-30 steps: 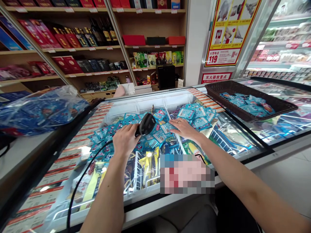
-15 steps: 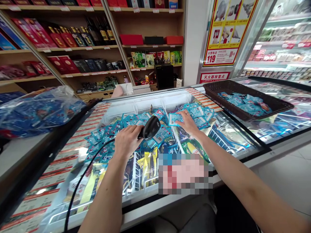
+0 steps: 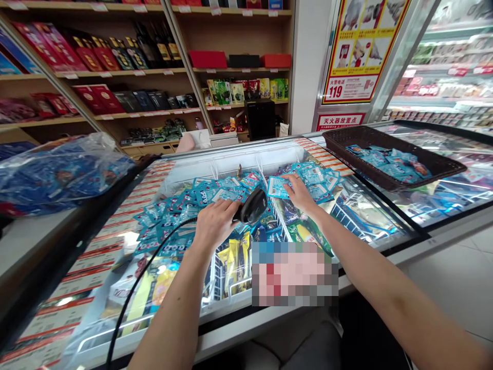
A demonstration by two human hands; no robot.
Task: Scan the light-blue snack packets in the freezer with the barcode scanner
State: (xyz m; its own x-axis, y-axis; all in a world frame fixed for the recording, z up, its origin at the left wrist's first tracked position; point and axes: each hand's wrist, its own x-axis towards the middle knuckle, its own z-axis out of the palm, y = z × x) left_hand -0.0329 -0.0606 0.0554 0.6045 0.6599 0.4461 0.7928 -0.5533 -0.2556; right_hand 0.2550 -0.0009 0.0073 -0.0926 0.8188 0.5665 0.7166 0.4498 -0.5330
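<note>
My left hand (image 3: pixel 216 218) is wrapped round the handle of a black barcode scanner (image 3: pixel 254 205), its head pointing right toward the packets. A black cable (image 3: pixel 142 275) runs from it down to the lower left. My right hand (image 3: pixel 299 192) has its fingers on the right edge of a light-blue packet (image 3: pixel 278 186) with a printed barcode, seemingly pinching it. More blue packets (image 3: pixel 314 177) are spread to the right of that hand. A large spread of the same blue packets (image 3: pixel 165 218) covers the glass top on the left, partly behind my left hand.
The glass-topped freezer (image 3: pixel 231 329) holds wire baskets with yellow wrapped ice creams (image 3: pixel 234 259). A brown basket (image 3: pixel 435 177) with blue packets stands at the right. On the left lies a clear plastic bag (image 3: pixel 69 174) of blue packs. Shelves (image 3: pixel 127 74) of boxes and bottles stand behind.
My left hand and the scanner have moved right and slightly down, closer to the packet at my right hand. The right hand has barely moved.
</note>
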